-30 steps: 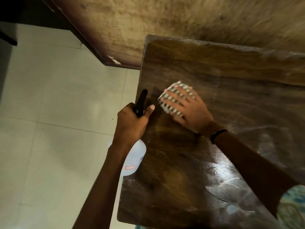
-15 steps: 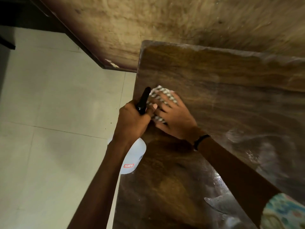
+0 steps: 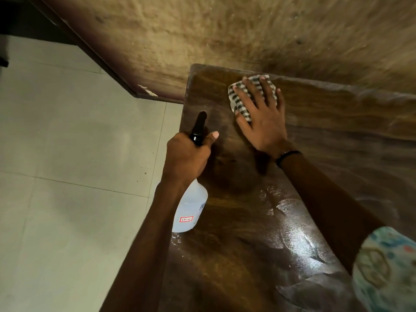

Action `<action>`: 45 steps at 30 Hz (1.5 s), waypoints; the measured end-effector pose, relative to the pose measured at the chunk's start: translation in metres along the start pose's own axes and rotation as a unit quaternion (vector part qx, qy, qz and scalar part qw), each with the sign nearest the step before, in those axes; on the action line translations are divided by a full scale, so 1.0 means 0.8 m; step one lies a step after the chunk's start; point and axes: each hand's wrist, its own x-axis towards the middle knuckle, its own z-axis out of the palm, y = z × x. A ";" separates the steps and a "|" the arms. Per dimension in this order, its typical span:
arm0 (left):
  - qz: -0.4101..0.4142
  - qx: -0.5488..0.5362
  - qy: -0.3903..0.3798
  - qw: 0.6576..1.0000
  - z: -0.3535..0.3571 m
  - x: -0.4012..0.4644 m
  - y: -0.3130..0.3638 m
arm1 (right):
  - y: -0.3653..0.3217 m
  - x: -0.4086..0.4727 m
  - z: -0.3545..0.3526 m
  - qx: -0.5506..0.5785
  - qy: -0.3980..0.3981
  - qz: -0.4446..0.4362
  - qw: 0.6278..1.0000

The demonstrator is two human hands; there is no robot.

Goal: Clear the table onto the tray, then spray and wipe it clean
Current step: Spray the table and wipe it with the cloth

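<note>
Left hand (image 3: pixel 186 157) grips a clear spray bottle (image 3: pixel 190 208), red-boxed label unreadable, at the table (image 3: pixel 236 255) edge; right hand (image 3: pixel 263 118) flat, presses a striped cloth (image 3: pixel 242 104).

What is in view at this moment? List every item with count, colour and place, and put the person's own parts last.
dark brown glossy wooden table: one, right half of view, wet streaks near its front
checked black-and-white folded cloth: one, far left corner of the table, under the right hand
translucent white plastic spray bottle with black nozzle: one, at the table's left edge, red-bordered label low on it
rough tan wall: one, behind the table
pale tiled floor: left of the table
black wristband: one, right wrist
patterned teal sleeve: one, lower right
left hand: grips the bottle's neck
right hand: fingers spread flat, presses the cloth
</note>
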 end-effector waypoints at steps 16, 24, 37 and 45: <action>0.045 -0.001 -0.004 0.999 -0.040 -0.003 -0.020 | -0.056 -0.031 0.017 -0.006 -0.046 -0.192 0.980; 0.050 -0.014 -0.020 0.998 -0.041 -0.020 -0.044 | -0.070 0.046 0.011 0.021 0.015 0.109 0.994; 0.107 0.046 -0.061 0.991 -0.013 -0.076 -0.059 | -0.021 -0.216 0.019 -0.032 -0.026 -0.031 0.999; 0.111 0.069 -0.111 0.985 0.068 -0.087 -0.009 | 0.140 -0.188 -0.015 0.017 0.023 0.211 0.977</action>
